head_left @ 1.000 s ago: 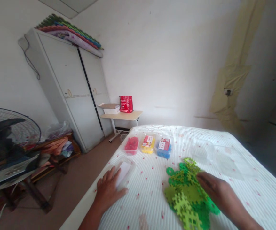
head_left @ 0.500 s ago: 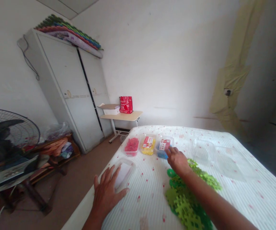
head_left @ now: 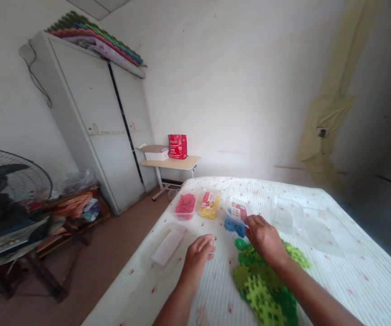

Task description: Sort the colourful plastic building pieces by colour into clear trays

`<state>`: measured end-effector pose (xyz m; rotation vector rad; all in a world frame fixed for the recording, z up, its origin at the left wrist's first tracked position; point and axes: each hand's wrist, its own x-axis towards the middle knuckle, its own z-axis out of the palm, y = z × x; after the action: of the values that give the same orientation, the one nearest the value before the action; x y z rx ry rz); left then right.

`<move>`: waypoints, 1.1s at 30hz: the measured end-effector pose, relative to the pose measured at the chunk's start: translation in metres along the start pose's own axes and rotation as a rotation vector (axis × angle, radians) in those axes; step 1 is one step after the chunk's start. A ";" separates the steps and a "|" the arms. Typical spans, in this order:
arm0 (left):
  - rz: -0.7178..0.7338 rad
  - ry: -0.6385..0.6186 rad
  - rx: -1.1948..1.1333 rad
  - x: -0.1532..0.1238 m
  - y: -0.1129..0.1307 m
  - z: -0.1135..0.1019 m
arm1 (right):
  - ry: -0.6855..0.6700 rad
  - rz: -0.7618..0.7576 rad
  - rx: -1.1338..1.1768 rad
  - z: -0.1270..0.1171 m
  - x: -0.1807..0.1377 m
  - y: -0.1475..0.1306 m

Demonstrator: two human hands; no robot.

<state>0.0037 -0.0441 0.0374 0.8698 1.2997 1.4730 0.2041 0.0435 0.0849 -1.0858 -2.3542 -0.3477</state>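
Observation:
My right hand (head_left: 262,237) is closed on the right edge of a clear plastic box (head_left: 238,211) with a red-and-white label. Blue pieces (head_left: 234,226) show at its near side, and the box sits at a tilt. Just below that hand lies a pile of green interlocking plastic pieces (head_left: 261,287). Over the cloth to the left, my left hand (head_left: 199,253) holds nothing, its fingers loosely bent and apart. Beside it is a clear lid or tray (head_left: 147,253) with a white paper strip (head_left: 168,246).
Boxes of red pieces (head_left: 185,204) and yellow pieces (head_left: 209,203) stand toward the table's far left. Clear empty containers (head_left: 324,228) lie at the right on the striped tablecloth (head_left: 212,280). A fan (head_left: 8,181) and a cabinet (head_left: 89,117) are on the left.
My left hand has moved right, off the clear tray and toward the middle. My right hand has shifted slightly right and down, and the box of blue pieces has tilted.

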 end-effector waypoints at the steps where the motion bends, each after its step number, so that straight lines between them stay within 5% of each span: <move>1: -0.094 -0.030 -0.122 0.002 -0.001 0.010 | 0.035 0.019 0.066 -0.007 -0.008 -0.001; 4: -0.290 -0.160 -0.409 0.001 0.004 0.038 | 0.152 0.075 0.250 -0.022 -0.036 -0.009; 8: -0.339 -0.355 -0.653 -0.008 0.015 0.065 | 0.242 0.082 0.399 -0.023 -0.068 -0.025; 13: -0.325 -0.216 -0.670 -0.011 0.011 0.073 | 0.195 0.065 0.468 -0.021 -0.085 -0.034; 18: -0.090 -0.151 -0.543 -0.014 0.005 0.070 | 0.055 0.216 0.534 -0.035 -0.081 -0.038; 25: 0.097 -0.100 -0.318 -0.020 0.010 0.071 | 0.060 0.234 0.680 -0.033 -0.078 -0.043; 33: 0.052 -0.123 -0.278 -0.013 0.002 0.061 | 0.059 0.165 0.711 -0.041 -0.080 -0.037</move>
<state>0.0640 -0.0376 0.0515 0.8006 0.9606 1.5703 0.2333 -0.0485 0.0740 -0.8789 -2.0485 0.4808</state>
